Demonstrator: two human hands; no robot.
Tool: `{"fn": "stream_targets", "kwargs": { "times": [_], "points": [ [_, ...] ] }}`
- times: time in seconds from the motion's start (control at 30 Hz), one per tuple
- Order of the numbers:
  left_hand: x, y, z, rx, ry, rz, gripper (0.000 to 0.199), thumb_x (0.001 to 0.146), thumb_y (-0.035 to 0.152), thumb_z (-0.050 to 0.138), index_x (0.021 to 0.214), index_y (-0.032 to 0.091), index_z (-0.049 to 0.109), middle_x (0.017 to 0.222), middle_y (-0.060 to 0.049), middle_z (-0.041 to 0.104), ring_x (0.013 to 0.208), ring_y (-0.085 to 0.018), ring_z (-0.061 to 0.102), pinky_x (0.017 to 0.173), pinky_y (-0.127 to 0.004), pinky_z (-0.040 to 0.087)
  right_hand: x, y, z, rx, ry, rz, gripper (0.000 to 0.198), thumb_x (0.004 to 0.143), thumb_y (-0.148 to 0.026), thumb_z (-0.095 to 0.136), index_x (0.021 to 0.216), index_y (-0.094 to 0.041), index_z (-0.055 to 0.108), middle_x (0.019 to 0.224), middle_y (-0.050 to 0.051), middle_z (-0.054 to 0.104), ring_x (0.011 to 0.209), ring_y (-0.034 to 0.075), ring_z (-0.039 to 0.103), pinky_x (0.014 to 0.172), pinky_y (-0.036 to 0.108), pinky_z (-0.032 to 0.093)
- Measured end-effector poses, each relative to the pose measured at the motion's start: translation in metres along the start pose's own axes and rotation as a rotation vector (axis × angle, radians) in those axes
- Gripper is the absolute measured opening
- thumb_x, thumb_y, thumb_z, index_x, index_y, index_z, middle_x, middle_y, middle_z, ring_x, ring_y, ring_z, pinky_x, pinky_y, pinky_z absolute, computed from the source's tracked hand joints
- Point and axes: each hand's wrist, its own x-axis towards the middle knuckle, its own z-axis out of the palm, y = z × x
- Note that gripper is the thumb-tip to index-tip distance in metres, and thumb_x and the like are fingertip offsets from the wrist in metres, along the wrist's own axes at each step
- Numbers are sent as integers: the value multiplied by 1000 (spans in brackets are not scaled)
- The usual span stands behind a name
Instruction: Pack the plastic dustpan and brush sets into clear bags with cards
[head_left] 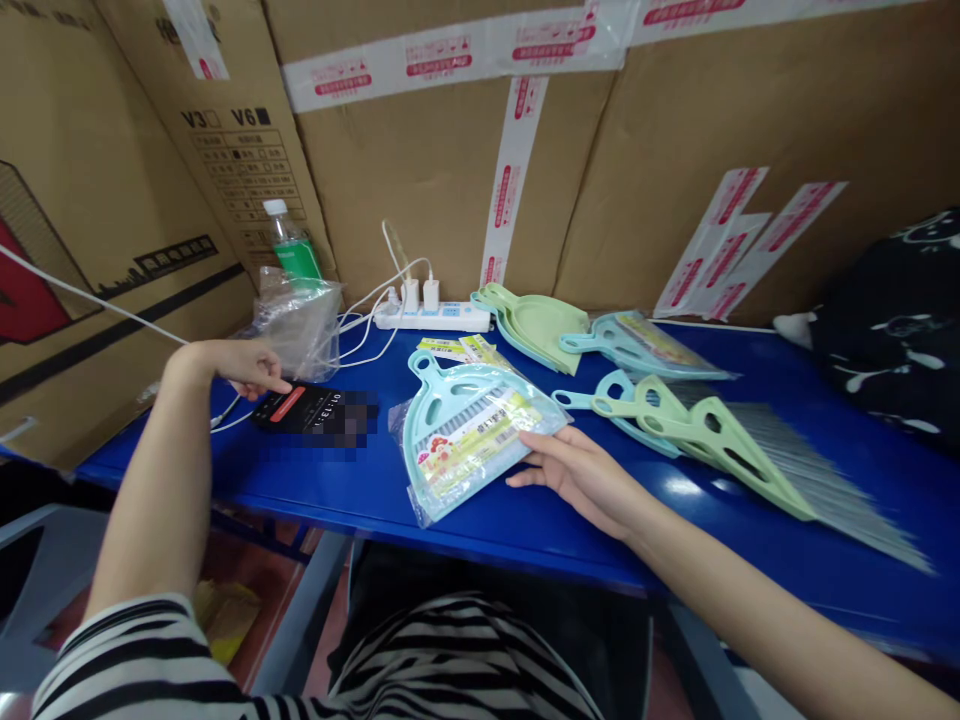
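My right hand [574,470] pinches the right edge of a light blue dustpan [442,400] wrapped in clear plastic. Its thumb lies on top, and the other fingers show beside and under the edge. A printed label card and grey bristles are visible through the wrapper. At the left, my left hand [251,372] reaches over a black phone [300,408], one finger stretched onto a red button on its lit screen. That hand holds nothing; its other fingers are partly hidden. Part of the phone is blurred out.
Green and blue dustpans [540,328] lie at the back, near another wrapped dustpan [637,345]. Brushes with grey bristles [806,460] spread at the right. Label cards [472,350], a power strip [450,317], plastic bags [296,320] and a bottle [294,250] stand before cardboard walls.
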Motion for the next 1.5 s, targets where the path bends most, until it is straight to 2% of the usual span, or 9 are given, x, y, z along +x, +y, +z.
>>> {"fn": "stream_targets", "kwargs": {
  "times": [0.1,0.27,0.37,0.5,0.8,0.97,1.13,1.27,1.5],
  "points": [
    [-2,11,-3,-63,-167,-86,32,62,50,57,56,21,48,47,2,51,47,-12,48,45,-21,35,0,0,-1,-14,-17,-3,18,74,-23,72,92,-20,70,93,6,75,78,18,69,63,29,59],
    [3,36,-1,50,-114,45,25,56,42,62,54,21,50,49,4,49,50,-12,42,48,-22,30,1,0,-2,-26,-15,-2,19,75,-24,72,93,-19,70,95,6,74,81,19,69,66,31,60],
    [8,47,4,82,-99,62,32,55,47,65,51,21,47,49,3,49,50,-13,41,50,-24,28,0,0,-1,-16,13,8,20,73,-22,73,93,-19,70,95,6,74,82,19,69,64,30,60],
    [12,54,9,96,-71,125,44,59,58,64,49,22,41,48,2,47,50,-13,40,51,-26,28,0,-1,0,-1,31,17,20,73,-21,73,92,-19,69,96,6,74,82,18,69,62,29,60],
    [9,66,11,134,-73,128,31,60,37,68,52,21,44,50,4,48,50,-12,41,51,-25,26,-1,-5,0,7,34,-9,16,75,-20,70,90,-19,68,92,6,74,77,17,68,62,28,58],
    [6,77,8,119,-19,186,33,70,41,63,52,21,44,49,3,48,50,-13,43,53,-25,29,-1,-12,0,13,79,-46,11,74,-22,70,84,-18,68,92,7,75,78,19,69,64,29,58],
    [11,95,16,164,106,281,18,84,28,42,75,20,56,66,-1,62,60,-15,55,60,-26,38,2,-29,-5,8,81,-102,9,80,-22,62,87,-19,67,94,7,75,86,21,69,78,38,57],
    [20,109,30,214,147,318,18,84,26,45,98,20,56,72,-2,66,67,-18,61,64,-28,42,6,-44,-13,-37,138,-84,16,87,-19,52,87,-18,68,92,8,75,84,21,70,78,39,56],
    [20,124,48,247,256,376,27,88,36,50,109,19,50,90,-5,70,81,-24,67,70,-32,48,14,-45,-16,-38,204,-16,24,91,-15,45,91,-17,69,91,8,76,85,20,71,84,38,55]
  ]
}}
